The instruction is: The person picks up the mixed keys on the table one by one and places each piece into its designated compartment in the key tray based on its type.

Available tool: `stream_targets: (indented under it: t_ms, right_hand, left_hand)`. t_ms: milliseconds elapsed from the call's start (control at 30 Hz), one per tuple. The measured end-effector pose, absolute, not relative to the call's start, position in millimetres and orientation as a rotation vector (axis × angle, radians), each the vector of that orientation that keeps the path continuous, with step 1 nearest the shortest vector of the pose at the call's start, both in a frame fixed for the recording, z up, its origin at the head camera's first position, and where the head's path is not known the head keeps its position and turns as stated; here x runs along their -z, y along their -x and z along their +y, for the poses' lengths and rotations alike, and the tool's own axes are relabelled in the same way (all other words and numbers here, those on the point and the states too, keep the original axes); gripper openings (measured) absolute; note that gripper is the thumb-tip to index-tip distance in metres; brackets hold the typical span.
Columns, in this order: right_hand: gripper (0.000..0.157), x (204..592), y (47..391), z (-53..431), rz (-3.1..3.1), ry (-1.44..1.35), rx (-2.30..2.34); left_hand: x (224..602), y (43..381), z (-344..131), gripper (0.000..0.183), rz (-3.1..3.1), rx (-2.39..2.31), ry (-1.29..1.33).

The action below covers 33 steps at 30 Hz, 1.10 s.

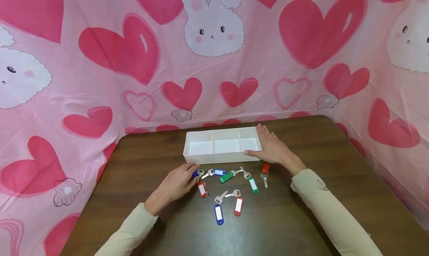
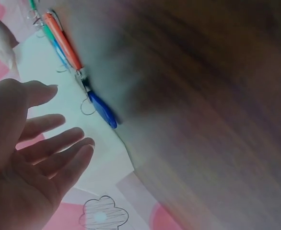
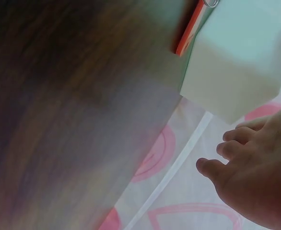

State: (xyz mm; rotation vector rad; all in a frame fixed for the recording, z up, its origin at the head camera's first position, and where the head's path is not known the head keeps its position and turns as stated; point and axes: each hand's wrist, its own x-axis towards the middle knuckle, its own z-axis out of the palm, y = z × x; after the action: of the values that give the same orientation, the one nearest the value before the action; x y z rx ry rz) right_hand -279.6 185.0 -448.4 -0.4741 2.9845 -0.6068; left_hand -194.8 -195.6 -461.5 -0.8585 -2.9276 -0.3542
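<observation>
A white three-compartment box (image 1: 218, 158) stands on the table. My right hand (image 1: 270, 146) is at its right end, fingers extended along the end and thumb by the front rim; in the right wrist view I cannot tell firm contact. In front of the box lie several keys with coloured tags. My left hand (image 1: 177, 179) is beside the leftmost blue key tag (image 1: 195, 173), fingers loosely bent. In the left wrist view, that blue tag (image 2: 102, 109) shows apart from the fingertips. Just right of this hand lies a red key tag (image 1: 202, 189).
Around the middle lie a blue tag (image 1: 219, 172), a green tag (image 1: 226, 177) and another green tag (image 1: 253, 185). Nearer are a blue tag (image 1: 219, 214) and a red tag (image 1: 238, 206). An orange-red tag (image 1: 266, 168) lies below the right hand. A heart-patterned cloth (image 1: 207, 88) hangs behind the table.
</observation>
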Motion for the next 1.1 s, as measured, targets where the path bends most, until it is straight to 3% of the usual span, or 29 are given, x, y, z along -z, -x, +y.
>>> stream_targets:
  t_ms: [1100]
  right_hand:
    - [0.123, 458.6, 281.1, 184.2, 2.957, 0.456, 0.581]
  left_hand:
    - [473.5, 205.7, -192.9, 0.048, -2.763, 0.092, 1.109]
